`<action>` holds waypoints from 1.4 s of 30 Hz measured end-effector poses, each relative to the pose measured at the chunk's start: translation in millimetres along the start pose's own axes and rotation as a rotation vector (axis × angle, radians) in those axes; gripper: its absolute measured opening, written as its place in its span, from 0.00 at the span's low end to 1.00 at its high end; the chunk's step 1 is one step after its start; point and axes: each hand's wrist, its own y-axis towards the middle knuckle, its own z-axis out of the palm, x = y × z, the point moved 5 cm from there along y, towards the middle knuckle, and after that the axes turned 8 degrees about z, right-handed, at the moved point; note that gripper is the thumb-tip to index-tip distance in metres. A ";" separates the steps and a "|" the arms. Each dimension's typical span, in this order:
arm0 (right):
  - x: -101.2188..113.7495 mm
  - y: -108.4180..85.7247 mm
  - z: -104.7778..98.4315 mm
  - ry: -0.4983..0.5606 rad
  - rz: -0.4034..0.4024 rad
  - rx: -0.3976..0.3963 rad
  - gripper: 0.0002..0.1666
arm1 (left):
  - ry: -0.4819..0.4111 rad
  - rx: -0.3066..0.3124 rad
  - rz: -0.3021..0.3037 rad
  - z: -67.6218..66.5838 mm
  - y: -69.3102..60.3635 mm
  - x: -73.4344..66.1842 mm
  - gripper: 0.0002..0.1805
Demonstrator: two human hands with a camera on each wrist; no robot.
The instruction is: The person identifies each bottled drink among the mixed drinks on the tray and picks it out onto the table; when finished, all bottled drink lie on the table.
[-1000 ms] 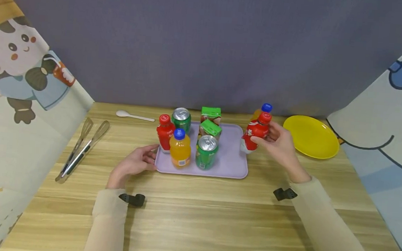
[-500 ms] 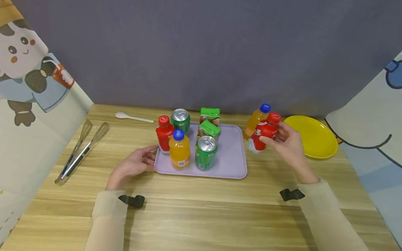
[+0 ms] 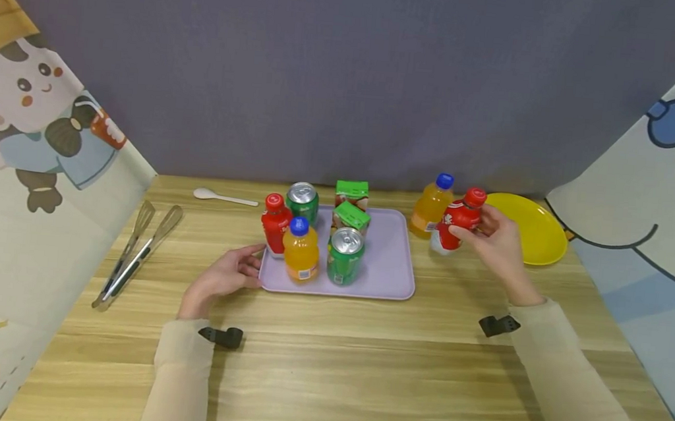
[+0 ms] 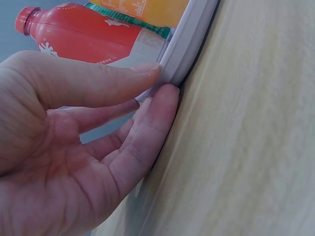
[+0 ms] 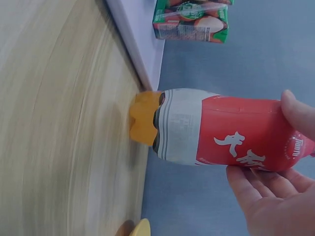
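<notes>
My right hand [image 3: 501,246] grips a red-labelled bottle [image 3: 462,217], tilted a little, right of the tray. The right wrist view shows thumb and fingers round the upper part of this red bottle [image 5: 241,130]; its base looks raised off the table. Behind it stands an orange juice bottle [image 3: 431,208] with a blue cap. At the left edge of the lilac tray [image 3: 389,267], my left hand [image 3: 228,272] pinches the rim [image 4: 179,54] between thumb and fingers. On the tray stand another red bottle [image 3: 277,227], an orange juice bottle [image 3: 301,255], green cans [image 3: 344,260] and green drink cartons [image 3: 351,217].
A yellow plate [image 3: 540,236] lies at the back right, partly behind my right hand. A white spoon [image 3: 225,198] lies behind the tray to the left. Metal tongs [image 3: 134,254] rest at the far left. A dark partition [image 3: 359,80] closes off the back.
My right hand has carried the red bottle rightward, away from the tray's right edge, uncovering the orange bottle behind it. My left hand has stayed at the tray's rim.
</notes>
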 end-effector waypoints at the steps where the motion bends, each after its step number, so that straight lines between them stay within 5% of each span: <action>1: -1.6 1.0 -1.0 -0.004 0.005 -0.008 0.38 | 0.001 0.001 0.000 0.0 0.3 0.3 0.44; 15: -16.5 11.1 -12.7 -0.022 0.058 -0.044 0.40 | 0.005 0.003 0.005 -0.5 1.1 1.1 0.43; 42: -37.5 46.8 -6.8 -0.021 0.084 0.005 0.44 | 0.014 0.003 0.001 -0.8 1.1 0.1 0.44</action>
